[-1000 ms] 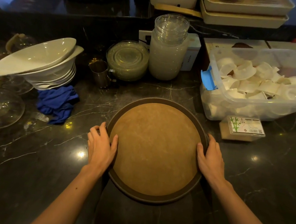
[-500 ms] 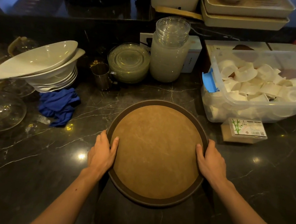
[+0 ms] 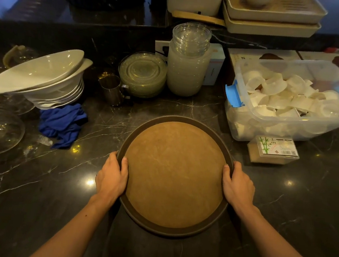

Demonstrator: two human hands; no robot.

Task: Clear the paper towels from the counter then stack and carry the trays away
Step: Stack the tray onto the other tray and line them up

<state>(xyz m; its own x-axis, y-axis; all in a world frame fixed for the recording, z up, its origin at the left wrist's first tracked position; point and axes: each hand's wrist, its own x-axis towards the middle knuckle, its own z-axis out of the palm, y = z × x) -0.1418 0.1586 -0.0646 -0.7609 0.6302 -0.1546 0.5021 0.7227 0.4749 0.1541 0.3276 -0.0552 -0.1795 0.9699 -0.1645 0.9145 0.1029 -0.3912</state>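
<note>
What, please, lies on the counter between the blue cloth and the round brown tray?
Nothing: in the head view, the stretch between the blue cloth and the round brown tray is bare dark marble counter, showing only veins and light reflections.

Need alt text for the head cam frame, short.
Both hands, left hand and right hand, grip opposite sides of a round brown tray on a dark marble counter; stacked bowls and a blue cloth sit left.

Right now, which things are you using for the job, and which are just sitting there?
Using: round tray, left hand, right hand.

Just sitting there: stack of white bowls, blue cloth, metal cup, glass plates, plastic bin of small cups, small box.
</note>
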